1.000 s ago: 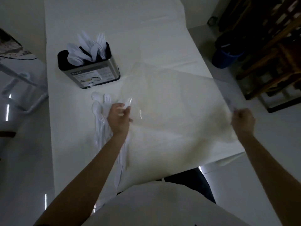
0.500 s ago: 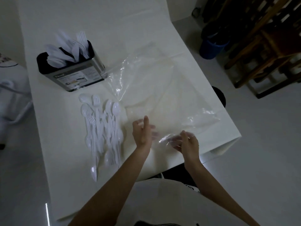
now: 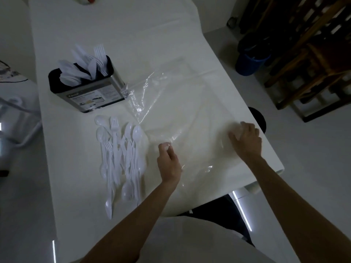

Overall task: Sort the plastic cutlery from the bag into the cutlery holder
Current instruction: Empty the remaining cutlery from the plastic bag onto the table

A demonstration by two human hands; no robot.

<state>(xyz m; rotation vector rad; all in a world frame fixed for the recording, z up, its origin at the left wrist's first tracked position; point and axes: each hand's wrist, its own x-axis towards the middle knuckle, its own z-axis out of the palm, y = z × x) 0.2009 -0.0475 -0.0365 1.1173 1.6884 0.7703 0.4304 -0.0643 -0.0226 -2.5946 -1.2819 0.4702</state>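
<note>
L hand [image 3: 169, 162]: fingers [image 3: 165, 147] curled at the bag's near-left edge. Pinch or mere contact, I cannot tell. R hand [image 3: 247, 143]: fingers curled round a fold of film. Bag [image 3: 180, 111] lies flat on worktop [image 3: 76, 168] and looks empty. Loose cutlery [image 3: 121, 154] is heaped at 9 o'clock of L hand. Cutlery holder [image 3: 85, 88], part filled, sits at 11 o'clock. I read this as the bag-clearing step. Next: set bag aside, pick pcs by type, drop each into its matching compartment.

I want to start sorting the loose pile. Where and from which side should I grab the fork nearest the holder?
Probably pinch the fork at its neck, just below the tines, coming from above. It lies flat, tines toward the cutlery holder; that end sticks clear of the pile, while its handle is buried among other pieces.
</note>
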